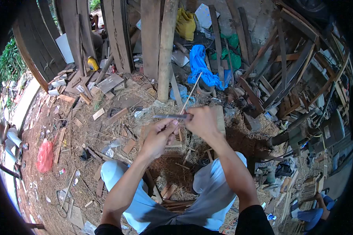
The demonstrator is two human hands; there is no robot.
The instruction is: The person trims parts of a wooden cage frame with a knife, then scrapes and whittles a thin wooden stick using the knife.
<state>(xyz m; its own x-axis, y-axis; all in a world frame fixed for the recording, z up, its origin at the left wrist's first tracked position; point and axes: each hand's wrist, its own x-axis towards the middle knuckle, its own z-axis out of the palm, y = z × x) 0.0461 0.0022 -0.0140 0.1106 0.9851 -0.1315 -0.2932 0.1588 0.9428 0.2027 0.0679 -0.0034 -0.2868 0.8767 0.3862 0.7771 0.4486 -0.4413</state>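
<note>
Above my knees, both hands meet at a thin pale stick that slants up and away. My right hand is wrapped round the dark handle of a knife, whose blade points left across the stick. My left hand pinches the stick's near end, just below the blade. Under the hands lies a wooden block on the ground, partly hidden by them.
Wood scraps and straw cover the ground. A red plastic bag lies left; a blue plastic sheet is ahead. A wooden post stands in front. Planks lean at the right. Other people show at the left and lower right edges.
</note>
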